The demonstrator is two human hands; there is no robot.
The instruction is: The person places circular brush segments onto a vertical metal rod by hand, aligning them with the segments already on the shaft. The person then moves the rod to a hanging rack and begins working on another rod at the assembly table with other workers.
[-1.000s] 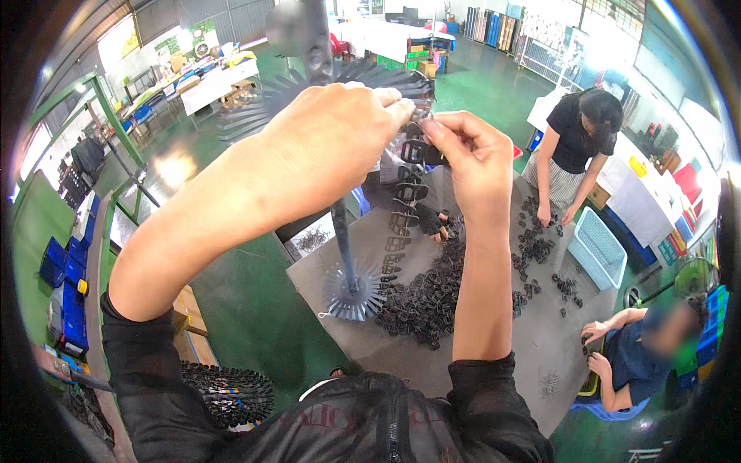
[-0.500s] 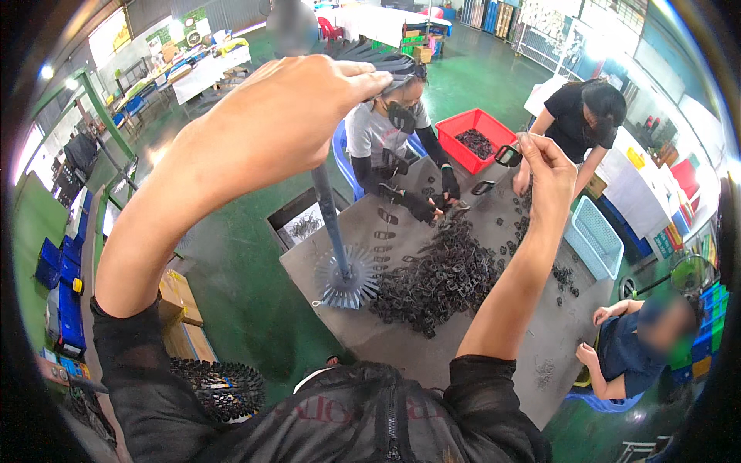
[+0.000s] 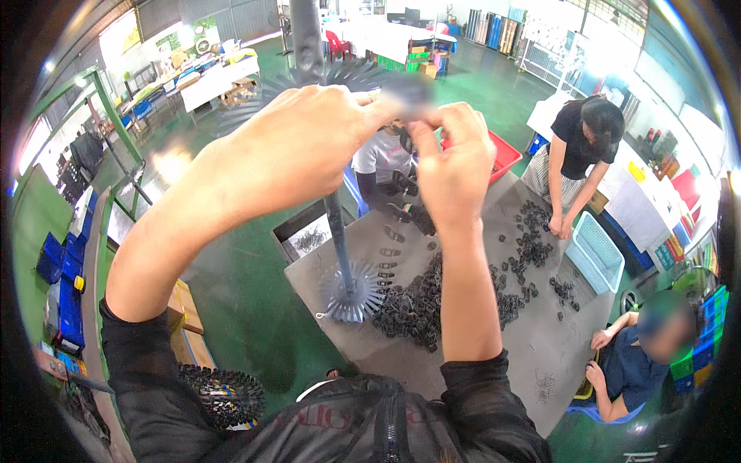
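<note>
Both hands are raised together at the rim of a round rack (image 3: 340,73) with thin radiating prongs on an upright metal pole (image 3: 307,42). My left hand (image 3: 309,135) reaches across from the left, its fingertips closed at the prong ends; what they grip is hidden. My right hand (image 3: 455,150) pinches with thumb and fingers beside the left fingertips. The small black buckle it carried is now mostly lost in blur there. Below them, a few black buckles (image 3: 405,184) hang in a line. A lower pronged disc (image 3: 347,293) circles the same pole near the table.
A heap of black buckles (image 3: 409,312) lies on the grey table (image 3: 494,393). A red bin (image 3: 504,158) and a pale blue basket (image 3: 594,251) stand around it. One co-worker (image 3: 386,154) is behind my hands; two others (image 3: 583,147) are at the right.
My right hand has moved left and up with the buckle, meeting my left hand at the rack's rim. My left fingers have curled in. The co-worker at the far right has turned toward the table.
</note>
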